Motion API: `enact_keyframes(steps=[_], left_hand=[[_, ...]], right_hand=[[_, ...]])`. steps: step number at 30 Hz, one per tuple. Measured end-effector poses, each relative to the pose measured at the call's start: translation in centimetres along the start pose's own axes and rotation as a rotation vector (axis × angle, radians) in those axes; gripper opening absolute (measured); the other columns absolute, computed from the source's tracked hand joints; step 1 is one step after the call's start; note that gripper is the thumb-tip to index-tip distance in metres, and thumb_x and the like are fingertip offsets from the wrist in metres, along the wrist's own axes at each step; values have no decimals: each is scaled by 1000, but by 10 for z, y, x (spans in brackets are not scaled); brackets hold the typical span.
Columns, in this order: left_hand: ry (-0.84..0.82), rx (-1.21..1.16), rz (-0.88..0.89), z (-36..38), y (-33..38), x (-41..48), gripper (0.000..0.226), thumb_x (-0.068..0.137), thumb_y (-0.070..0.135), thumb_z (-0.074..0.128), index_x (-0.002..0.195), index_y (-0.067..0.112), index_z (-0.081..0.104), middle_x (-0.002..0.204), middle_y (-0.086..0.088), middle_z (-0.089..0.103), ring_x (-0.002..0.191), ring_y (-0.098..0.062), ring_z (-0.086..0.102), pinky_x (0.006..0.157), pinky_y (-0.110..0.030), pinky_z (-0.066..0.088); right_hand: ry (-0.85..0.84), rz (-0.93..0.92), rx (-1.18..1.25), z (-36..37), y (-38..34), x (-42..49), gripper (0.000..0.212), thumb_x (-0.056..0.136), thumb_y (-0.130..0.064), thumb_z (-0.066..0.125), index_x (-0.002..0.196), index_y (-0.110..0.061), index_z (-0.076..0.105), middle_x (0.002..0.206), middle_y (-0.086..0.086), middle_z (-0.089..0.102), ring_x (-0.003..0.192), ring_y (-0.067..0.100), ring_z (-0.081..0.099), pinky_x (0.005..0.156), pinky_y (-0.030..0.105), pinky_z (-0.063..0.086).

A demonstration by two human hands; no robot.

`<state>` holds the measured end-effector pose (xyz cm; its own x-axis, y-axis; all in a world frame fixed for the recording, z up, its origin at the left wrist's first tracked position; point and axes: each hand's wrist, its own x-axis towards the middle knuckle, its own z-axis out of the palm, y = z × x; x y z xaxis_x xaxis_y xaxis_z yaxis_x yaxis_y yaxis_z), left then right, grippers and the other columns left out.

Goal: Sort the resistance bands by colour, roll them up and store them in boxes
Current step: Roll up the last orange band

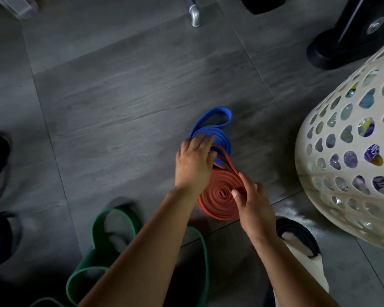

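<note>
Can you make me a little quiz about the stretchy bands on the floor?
1. True or false: the green band is rolled up.
2. Which one does the right hand have in its grip? A blue band, B orange band, C green band.
3. Fill in: the left hand touches the ____ band.

Key: 1 false, it lies in loose loops. 2 B. 3 blue: the blue band, partly rolled.

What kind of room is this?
Likely a home gym: coiled orange rubber resistance band, coiled blue rubber band, loose green band on the grey tiled floor, and a black equipment base nearby.
</note>
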<state>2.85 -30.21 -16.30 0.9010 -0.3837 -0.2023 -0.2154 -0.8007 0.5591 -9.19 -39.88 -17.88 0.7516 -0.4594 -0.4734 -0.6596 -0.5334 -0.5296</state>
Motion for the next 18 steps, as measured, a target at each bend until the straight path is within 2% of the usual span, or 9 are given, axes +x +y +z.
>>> enact_keyframes(steps=[2, 4, 6, 8, 11, 14, 16, 18], left_hand=[[-239, 173, 107, 2, 2, 19, 43, 97, 27, 42, 140, 27, 39, 146, 6, 37, 134, -19, 26, 106, -34, 21], [-336, 319, 202, 2, 1, 29, 37, 95, 23, 44, 132, 25, 49, 137, 4, 47, 127, -21, 37, 101, -33, 28], [-311, 407, 245, -2, -5, 29, 28, 93, 18, 45, 116, 18, 61, 119, -2, 58, 114, -24, 48, 91, -32, 35], [-281, 303, 192, -3, -13, 20, 25, 93, 17, 46, 108, 14, 65, 113, -4, 61, 109, -23, 51, 87, -31, 38], [-244, 79, 40, -4, -22, 5, 25, 94, 20, 48, 110, 15, 67, 113, -3, 62, 106, -19, 52, 86, -29, 40], [-254, 14, -42, 0, -28, -10, 28, 95, 20, 47, 118, 17, 64, 117, -3, 60, 108, -20, 51, 86, -32, 43], [-167, 14, -8, 5, -29, -20, 28, 94, 15, 49, 118, 13, 64, 117, -7, 61, 110, -25, 51, 86, -34, 44], [-50, -80, -53, 9, -31, -30, 25, 92, 12, 54, 112, 8, 67, 112, -11, 64, 105, -27, 57, 86, -34, 46]], right_hand=[[27, -13, -22, 1, 0, -1, 51, 94, -32, 48, 142, -28, 33, 127, 8, 46, 102, 23, 57, 73, 25, 38], [43, -15, -23, 3, -1, -2, 51, 93, -31, 49, 142, -26, 34, 125, 9, 47, 99, 25, 59, 73, 27, 39], [56, -20, -24, 5, -1, -3, 51, 94, -30, 49, 142, -24, 34, 125, 9, 47, 100, 25, 59, 74, 29, 42], [64, -10, -33, 6, -2, -3, 50, 94, -30, 47, 142, -23, 34, 127, 8, 46, 103, 25, 58, 74, 29, 42], [53, 12, -52, 7, -2, -2, 50, 95, -32, 45, 142, -23, 33, 130, 8, 45, 105, 26, 57, 72, 27, 38], [47, 19, -59, 7, -3, -2, 48, 95, -31, 45, 141, -23, 34, 130, 8, 44, 106, 27, 56, 72, 26, 34], [34, 20, -49, 7, -4, -2, 48, 95, -29, 45, 141, -24, 33, 130, 8, 44, 106, 27, 55, 73, 27, 34], [22, 26, -39, 7, -4, -2, 49, 95, -28, 46, 141, -25, 33, 129, 8, 44, 105, 28, 55, 73, 28, 35]])
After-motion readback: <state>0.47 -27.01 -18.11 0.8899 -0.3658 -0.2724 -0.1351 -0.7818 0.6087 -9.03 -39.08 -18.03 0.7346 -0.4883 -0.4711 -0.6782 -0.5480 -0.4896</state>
